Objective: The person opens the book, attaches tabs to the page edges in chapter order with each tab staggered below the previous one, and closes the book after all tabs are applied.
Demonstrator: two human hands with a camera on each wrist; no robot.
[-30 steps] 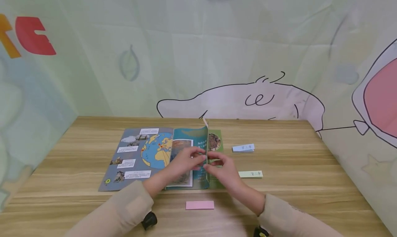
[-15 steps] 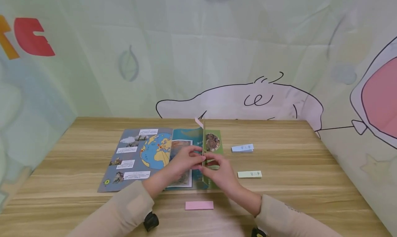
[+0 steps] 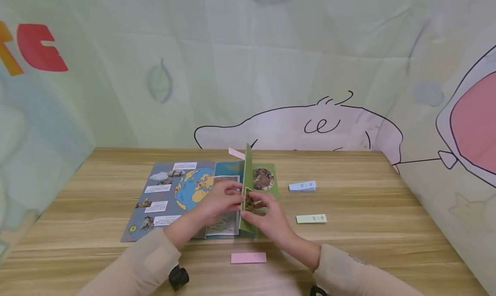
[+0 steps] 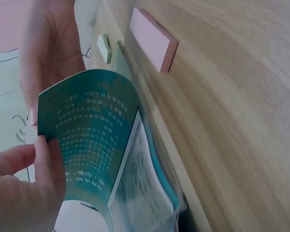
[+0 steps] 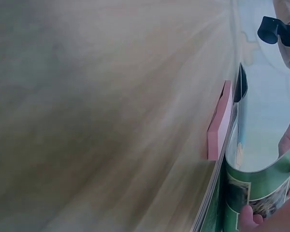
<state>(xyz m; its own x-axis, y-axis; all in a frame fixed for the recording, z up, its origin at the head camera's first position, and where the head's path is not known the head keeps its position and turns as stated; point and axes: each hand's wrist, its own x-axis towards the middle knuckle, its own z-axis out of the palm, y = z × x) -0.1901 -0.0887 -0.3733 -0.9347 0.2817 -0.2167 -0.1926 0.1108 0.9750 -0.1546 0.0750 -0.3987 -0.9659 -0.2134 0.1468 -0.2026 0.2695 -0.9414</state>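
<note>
Head view: raised page [image 3: 247, 171] — standing from the open book [image 3: 195, 184] on the worktop [image 3: 356, 192]; likely light, bendy, easily creased; hold its free edge. Your left hand [image 3: 221, 202]: fingers pinching that edge. Your right hand [image 3: 273, 220]: fingers touching the page — whether pinching, cannot tell.

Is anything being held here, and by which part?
Yes: the raised page of the open book, by its free edge. The left hand pinches it; the right hand touches its green side, but whether it also grips is unclear.
</note>
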